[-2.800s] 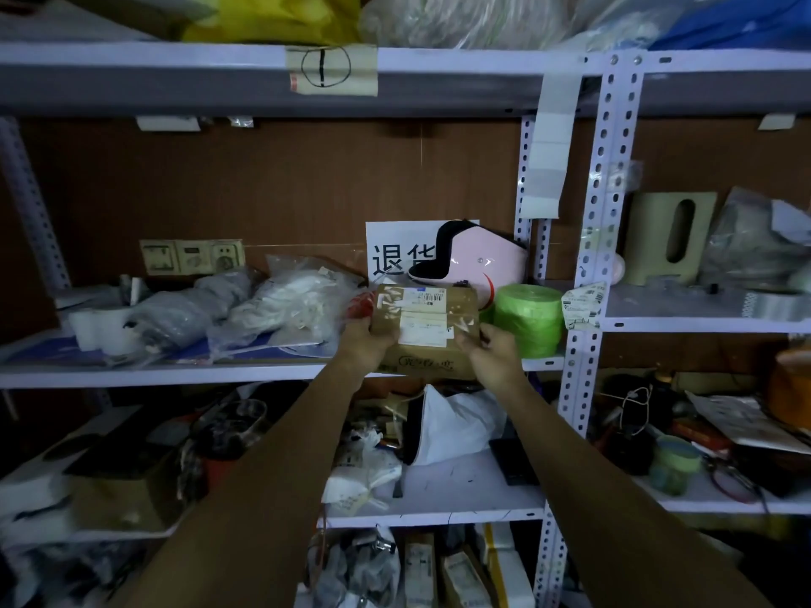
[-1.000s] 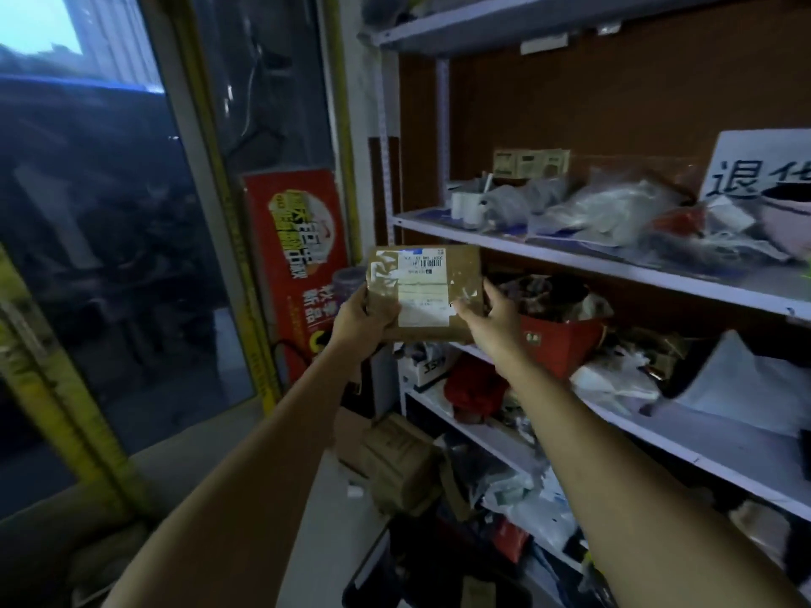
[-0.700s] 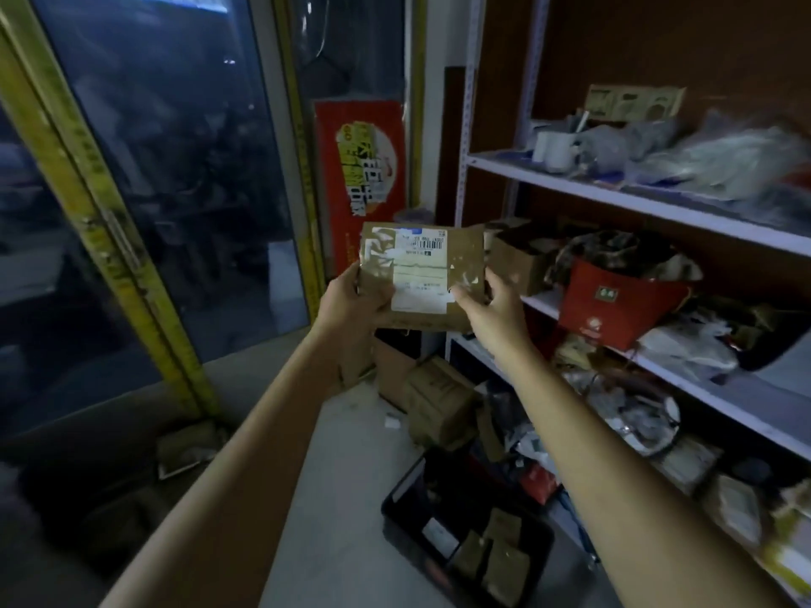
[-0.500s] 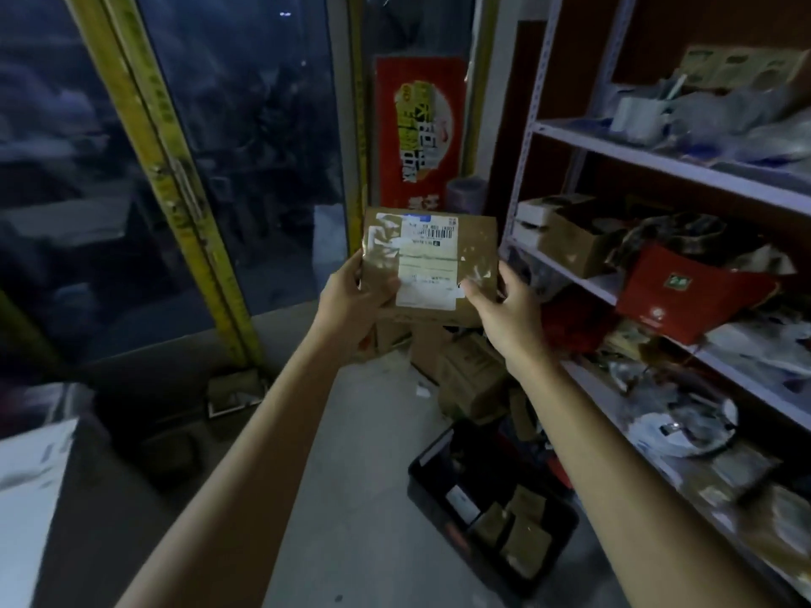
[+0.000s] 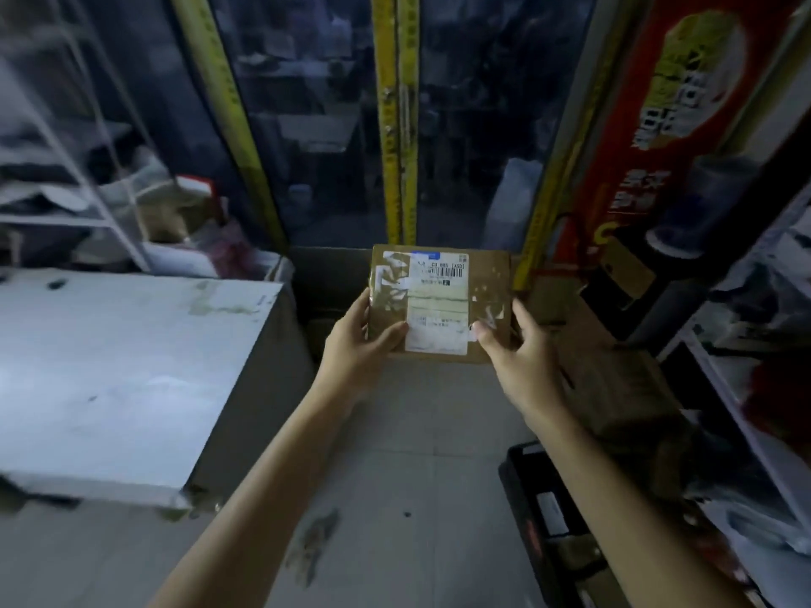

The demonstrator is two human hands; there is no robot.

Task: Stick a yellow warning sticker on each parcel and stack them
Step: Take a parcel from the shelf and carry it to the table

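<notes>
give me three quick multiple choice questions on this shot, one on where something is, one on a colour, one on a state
1. Where does the white table stand relative to the held parcel?
A. to the person's left of it
B. to the person's right of it
C. directly under it

2. What is the main colour of the tall banner at the right of the view?
A. blue
B. red
C. green

3. How is the parcel held?
A. by no hand, it lies on the floor
B. by one hand only
C. by both hands

Answers
1 A: the table's pale top fills the left side of the view, apart from the parcel.
2 B: its ground is red, with yellow print.
3 C: the left hand and the right hand each grip a lower corner, thumbs on the top face.
</notes>
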